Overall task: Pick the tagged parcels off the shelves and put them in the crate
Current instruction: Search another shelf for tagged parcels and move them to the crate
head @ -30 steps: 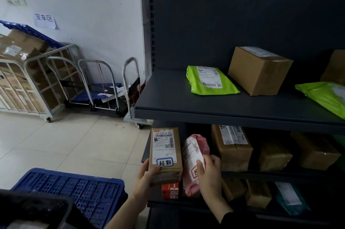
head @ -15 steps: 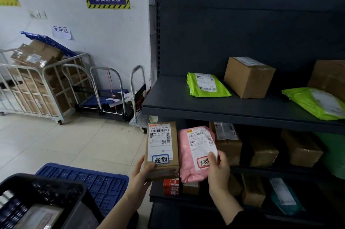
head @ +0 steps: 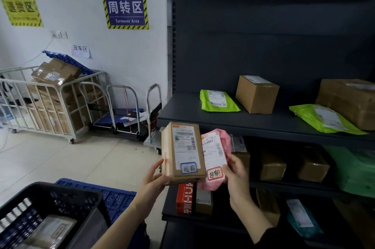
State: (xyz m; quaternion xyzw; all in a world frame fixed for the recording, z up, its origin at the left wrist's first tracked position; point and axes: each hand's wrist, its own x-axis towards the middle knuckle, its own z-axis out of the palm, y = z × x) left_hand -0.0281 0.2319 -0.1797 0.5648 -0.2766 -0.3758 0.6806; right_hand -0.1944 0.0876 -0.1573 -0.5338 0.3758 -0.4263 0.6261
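Left hand (head: 154,179) has its fingers wrapped round the bottom of a brown box (head: 182,151), thumb on the near side. It's held upright, with a white label and a blue-outlined tag facing the camera. Right hand (head: 236,171) is pinching a pink bag (head: 217,147) by its lower right edge, red-outlined tag showing. The two parcels sit side by side in the air, and the box overlaps the bag's left edge, right in front of the left end of the shelf (head: 263,127).

The black crate (head: 50,190) is down at the lower left, well apart from both hands, with a few parcels in it and a blue pallet (head: 113,196) behind. On the shelf there's a green mailer (head: 218,100) beside a carton (head: 256,93). An orange pack (head: 183,198) stands lower down. A cage cart (head: 40,102) is by the wall.
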